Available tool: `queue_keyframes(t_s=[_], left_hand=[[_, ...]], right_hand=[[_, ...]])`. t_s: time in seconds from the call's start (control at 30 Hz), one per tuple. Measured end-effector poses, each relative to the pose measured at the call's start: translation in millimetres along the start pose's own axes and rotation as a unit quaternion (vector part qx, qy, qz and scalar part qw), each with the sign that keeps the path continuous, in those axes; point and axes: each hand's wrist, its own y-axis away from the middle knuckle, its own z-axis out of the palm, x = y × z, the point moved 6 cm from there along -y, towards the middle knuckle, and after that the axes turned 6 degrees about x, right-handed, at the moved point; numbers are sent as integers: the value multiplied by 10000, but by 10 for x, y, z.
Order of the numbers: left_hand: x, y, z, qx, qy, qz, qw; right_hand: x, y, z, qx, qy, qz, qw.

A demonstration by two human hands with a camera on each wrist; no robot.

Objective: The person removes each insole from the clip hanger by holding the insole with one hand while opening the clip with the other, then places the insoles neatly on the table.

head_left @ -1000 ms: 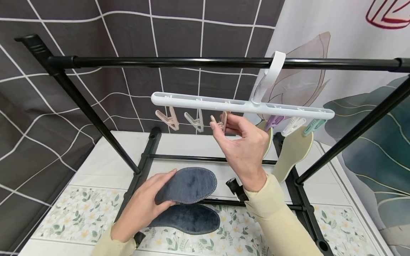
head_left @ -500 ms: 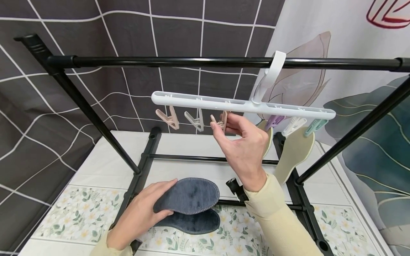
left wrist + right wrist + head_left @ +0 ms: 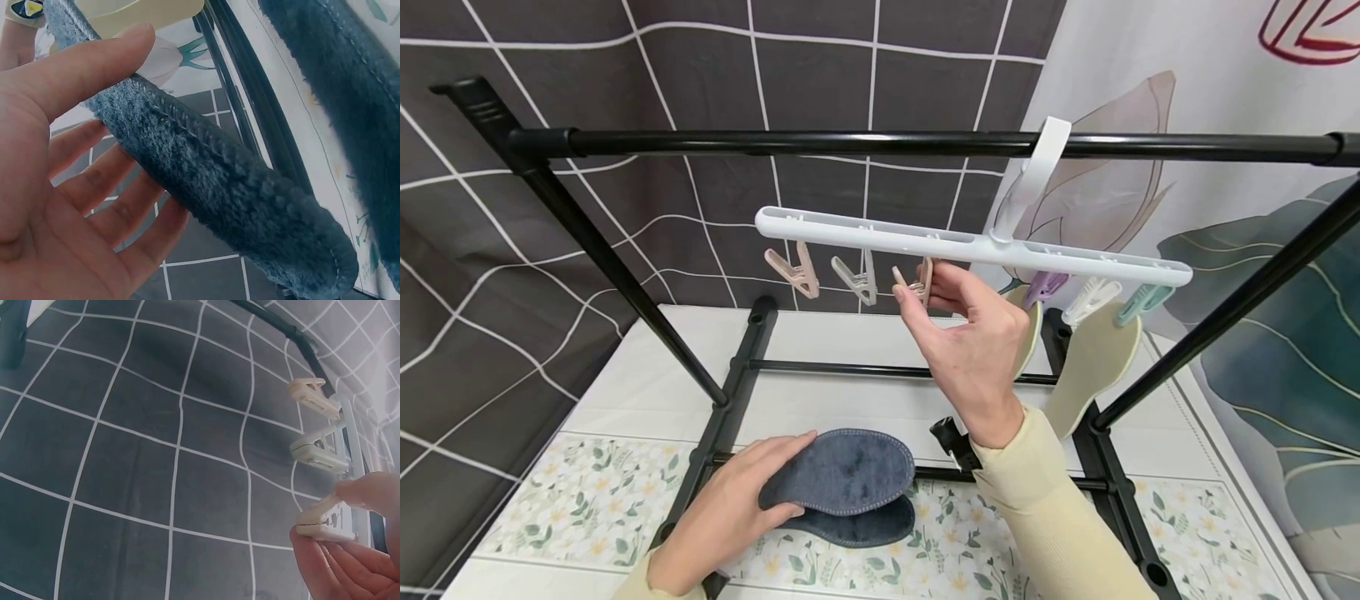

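Note:
My left hand (image 3: 730,504) holds a dark blue fuzzy insole (image 3: 850,471) by one end, thumb on one face and fingers behind the other. A matching insole (image 3: 883,527) lies on the floral surface below, partly hidden by the held one. In the left wrist view the held insole (image 3: 206,169) tilts away from the palm. Higher up, my right hand (image 3: 973,346) pinches a pale pink clip (image 3: 925,283) between thumb and fingers. That clip hangs from a white bar hanger (image 3: 880,239); its jaws grip nothing in the right wrist view.
The hanger hooks over a black rack's top rail (image 3: 805,143). A pink clip (image 3: 797,271) and a grey clip (image 3: 859,279) hang left of my right hand. To its right, purple, white and green clips hold two cream insoles, the nearer cream insole (image 3: 1093,362) hanging by the rack's right leg.
My left hand has lowered the blue insole, which now covers more of the one beneath. The hanger's right end has swung slightly right and down. My right hand stays on the clip.

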Motion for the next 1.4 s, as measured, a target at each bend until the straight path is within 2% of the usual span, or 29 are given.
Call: queue_keyframes(t_s=[0.27, 0.6, 0.87, 1.13, 1.4], left_hand=[[-20, 81, 35, -330, -95, -265, 9991], [-27, 148, 100, -433, -115, -280, 9986], [-37, 166, 98, -500, -243, -238, 9982], [-72, 249, 126, -1100, -50, -512, 9926], [-81, 309, 122, -1377, 96, -425, 9895]], right_hand=[[9, 11, -6, -11, 35, -17, 10000], [-6, 6, -4, 82, -213, -115, 9997], [8, 10, 7, 25, -361, -46, 9993], [39, 7, 6, -9, -429, -2, 9991], [92, 26, 8, 39, -322, 117, 9994]])
